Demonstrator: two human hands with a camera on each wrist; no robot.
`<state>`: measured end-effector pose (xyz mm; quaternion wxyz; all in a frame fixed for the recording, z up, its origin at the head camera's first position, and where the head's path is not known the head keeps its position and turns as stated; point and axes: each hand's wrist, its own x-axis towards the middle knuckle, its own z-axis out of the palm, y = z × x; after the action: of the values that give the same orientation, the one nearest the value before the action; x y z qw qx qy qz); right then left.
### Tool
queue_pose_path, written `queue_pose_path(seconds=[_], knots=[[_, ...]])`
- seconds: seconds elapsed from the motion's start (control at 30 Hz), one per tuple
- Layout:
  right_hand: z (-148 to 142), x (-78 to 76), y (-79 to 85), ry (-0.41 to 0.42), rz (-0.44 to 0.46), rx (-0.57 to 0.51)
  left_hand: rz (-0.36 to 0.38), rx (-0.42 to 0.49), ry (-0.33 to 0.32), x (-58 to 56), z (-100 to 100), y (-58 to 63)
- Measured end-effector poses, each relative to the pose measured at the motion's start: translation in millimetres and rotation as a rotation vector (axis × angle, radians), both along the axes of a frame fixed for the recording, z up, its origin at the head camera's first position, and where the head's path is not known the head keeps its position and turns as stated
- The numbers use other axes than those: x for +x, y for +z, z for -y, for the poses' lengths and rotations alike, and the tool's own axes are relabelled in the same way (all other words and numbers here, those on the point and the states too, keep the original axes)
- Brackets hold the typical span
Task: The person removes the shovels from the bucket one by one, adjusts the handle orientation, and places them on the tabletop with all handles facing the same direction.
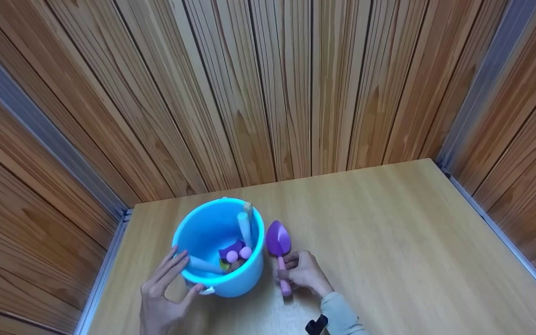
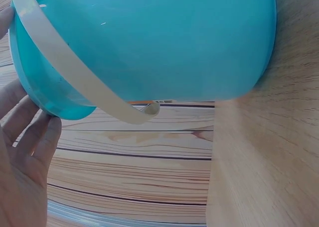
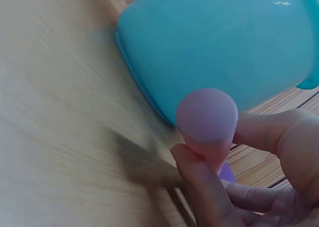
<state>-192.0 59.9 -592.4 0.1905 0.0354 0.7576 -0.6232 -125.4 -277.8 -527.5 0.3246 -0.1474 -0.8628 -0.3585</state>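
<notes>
A light blue bucket (image 1: 240, 286) stands upright on the table, its white handle (image 2: 75, 70) hanging down its side. My left hand (image 1: 163, 291) touches the bucket's near left rim with spread, fairly straight fingers, the thumb beside the handle joint. To the right of the bucket, my right hand (image 1: 304, 270) grips a toy shovel by its pink handle (image 3: 207, 117). The shovel's purple scoop (image 1: 278, 238) points away from me, close beside the bucket wall. Inside the bucket lie a purple piece (image 1: 231, 249), two round pink ends (image 1: 245, 252) and pale blue handles (image 1: 203, 265).
The wooden table (image 1: 389, 242) extends to the right of the bucket. Wood-panelled walls (image 1: 286, 93) rise behind it and on both sides, with grey metal strips (image 1: 477, 79) at the corners. A black band (image 1: 317, 324) is at my right wrist.
</notes>
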Motion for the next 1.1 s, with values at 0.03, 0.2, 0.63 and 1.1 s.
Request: queue_pose_path(seconds=[0.03, 0.2, 0.63, 1.1], knots=[[0.2, 0.0, -0.3, 0.001, 0.000, 0.001, 0.004, 0.000, -0.002, 0.1, 0.0, 0.3], [2.7, 0.1, -1.7, 0.015, -0.010, -0.016, -0.014, 0.006, -0.012, 1.5, 2.2, 1.0], [-2.8, -0.6, -0.5, 0.025, -0.025, 0.135, -0.035, -0.021, -0.023, -0.3, 0.8, -1.3], [-6.5, 2.0, 3.1, 0.120, -0.037, 0.214, -0.034, -0.030, -0.009, 0.6, 1.4, -1.6]])
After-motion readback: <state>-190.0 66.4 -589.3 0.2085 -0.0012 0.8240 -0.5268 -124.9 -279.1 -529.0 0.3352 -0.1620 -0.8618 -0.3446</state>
